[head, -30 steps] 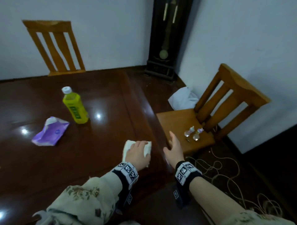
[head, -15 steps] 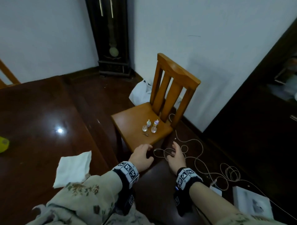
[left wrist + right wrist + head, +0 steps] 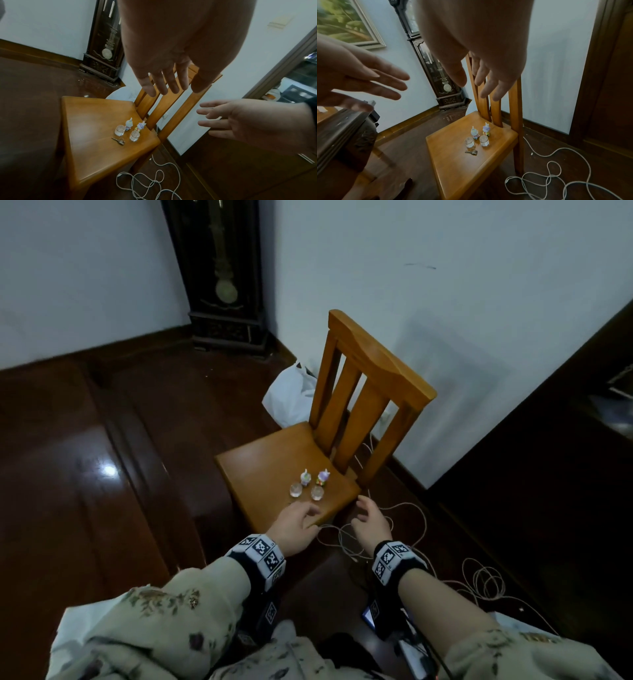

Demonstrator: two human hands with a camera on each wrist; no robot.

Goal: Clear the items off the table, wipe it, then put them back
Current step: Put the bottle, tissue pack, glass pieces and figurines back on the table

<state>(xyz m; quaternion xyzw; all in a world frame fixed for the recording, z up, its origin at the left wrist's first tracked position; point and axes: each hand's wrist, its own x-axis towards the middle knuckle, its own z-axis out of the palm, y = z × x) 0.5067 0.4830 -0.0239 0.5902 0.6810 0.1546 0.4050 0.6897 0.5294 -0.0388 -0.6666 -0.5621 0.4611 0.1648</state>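
Note:
Two small rabbit figurines [image 3: 305,477] [image 3: 323,477] stand on the wooden chair seat [image 3: 260,467], with two clear glass pieces [image 3: 295,490] [image 3: 317,493] in front of them. A small key [image 3: 118,140] lies nearest the seat's front edge; my hand hides it in the head view. My left hand [image 3: 296,523] hovers over the seat's front edge, fingers relaxed and empty. My right hand [image 3: 371,517] hangs beside the seat's right corner, fingers spread and empty. The white cloth [image 3: 68,628] lies on the dark table [image 3: 68,474], mostly behind my left sleeve.
A tall pendulum clock [image 3: 222,275] stands in the corner. A white plastic bag [image 3: 287,398] sits on the floor behind the chair. Loose white cable [image 3: 414,529] coils on the floor right of the seat. A dark cabinet [image 3: 548,474] lines the right side.
My left hand let go of the white cloth on the table. Both hands swung right and reached toward the chair seat, and the view turned from the table to the chair.

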